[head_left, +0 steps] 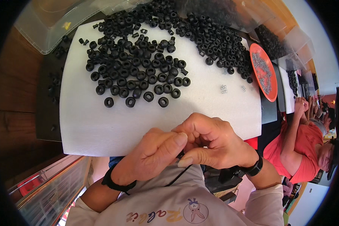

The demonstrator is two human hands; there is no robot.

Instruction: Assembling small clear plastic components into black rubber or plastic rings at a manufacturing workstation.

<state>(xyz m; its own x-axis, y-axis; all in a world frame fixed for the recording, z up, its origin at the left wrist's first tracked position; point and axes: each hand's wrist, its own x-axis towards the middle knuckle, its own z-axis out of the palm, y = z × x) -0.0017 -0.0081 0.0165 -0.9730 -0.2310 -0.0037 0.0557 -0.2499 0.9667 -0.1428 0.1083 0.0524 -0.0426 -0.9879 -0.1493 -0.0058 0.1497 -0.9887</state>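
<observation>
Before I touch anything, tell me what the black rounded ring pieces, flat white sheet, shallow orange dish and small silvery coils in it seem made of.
Black rounded ring pieces: likely plastic or rubber, satin; soft highlights.
Flat white sheet: probably foam, matte; faint grain.
Shallow orange dish: apparently plastic, smooth; even colour.
Small silvery coils: perhaps metal wire, faintly shiny; thin grey loops.

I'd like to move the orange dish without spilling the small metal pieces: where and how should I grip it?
Probably by the near rim of the orange dish, coming from the person's side with the right hand: that end looks free, while black rings crowd the left rim. Keep it level, as small metal pieces lie loose inside.
</observation>
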